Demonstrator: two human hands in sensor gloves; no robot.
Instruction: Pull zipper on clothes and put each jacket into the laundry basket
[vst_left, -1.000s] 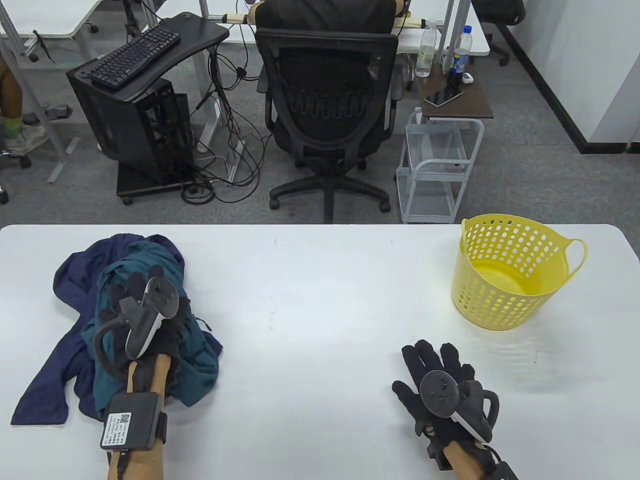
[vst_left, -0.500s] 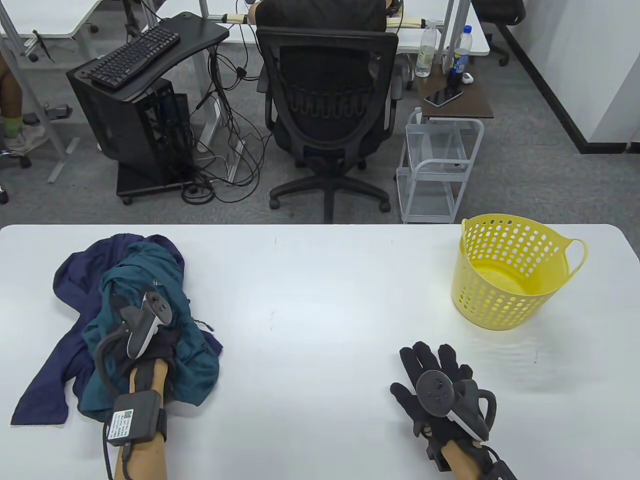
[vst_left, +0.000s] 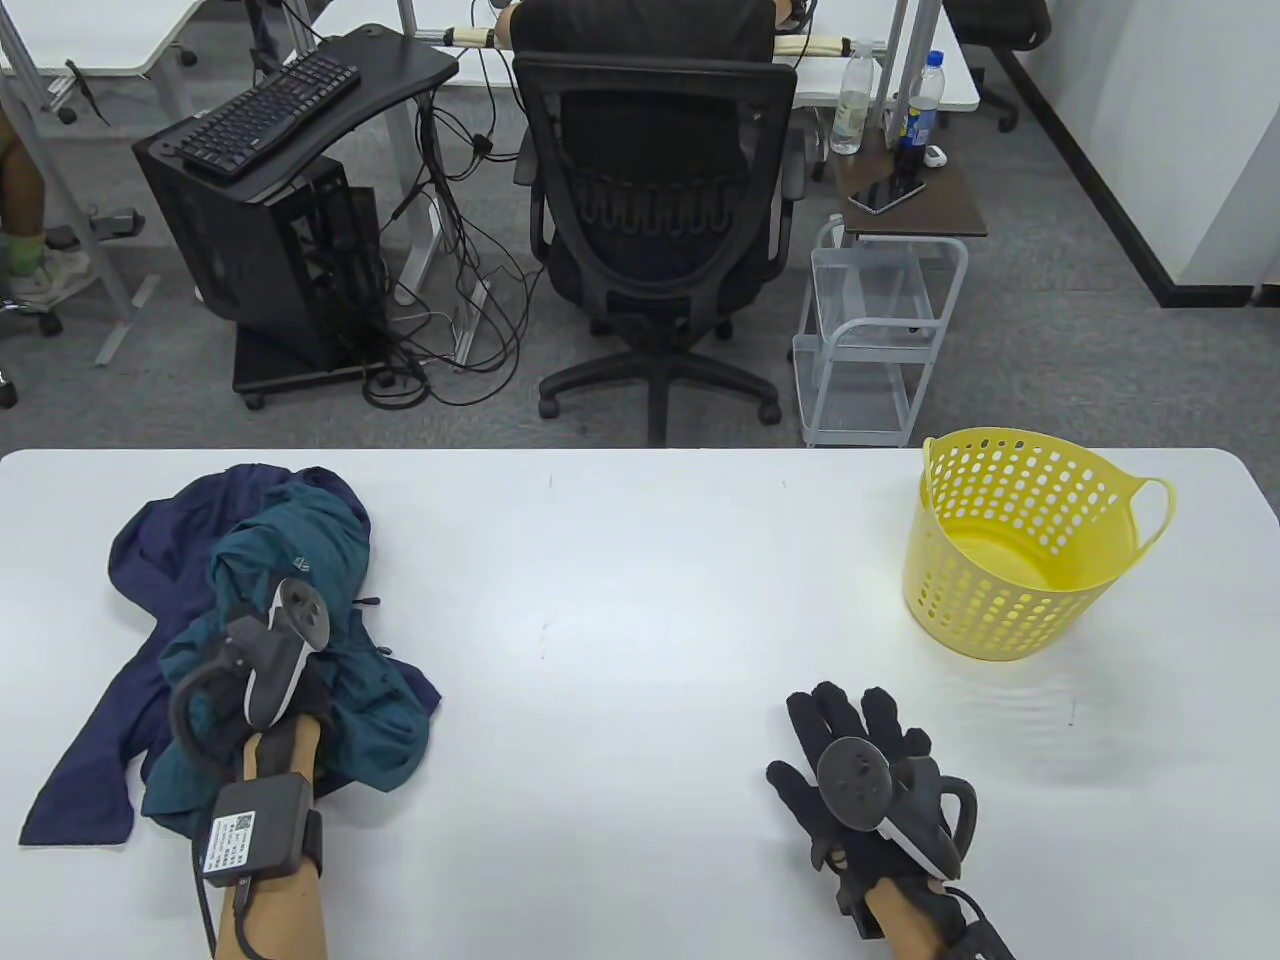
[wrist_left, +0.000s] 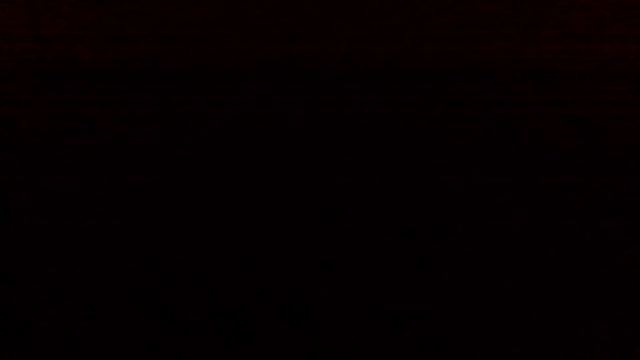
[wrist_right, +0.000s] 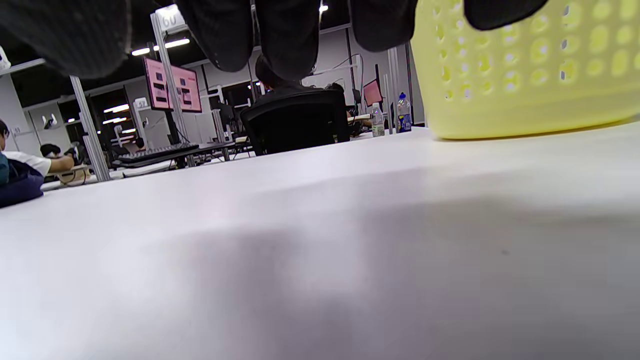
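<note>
teal jacket (vst_left: 300, 560), navy jacket (vst_left: 150, 540), yellow perforated basket (vst_left: 1020, 590), white table (vst_left: 640, 600)

Table view bright, evenly lit, sharp across whole frame; white surface (vst_left: 640, 560) shows soft glare in middle, only faint shadows under objects. Slight wide-angle bending at edges. Left wrist view fully black, nothing readable. Right wrist view dimmer: ceiling light strips (wrist_right: 160, 46) glow in background, broad soft shadow lies on near surface, gloved fingers (wrist_right: 285, 35) at top edge dark and blurred, background slightly soft.
</note>
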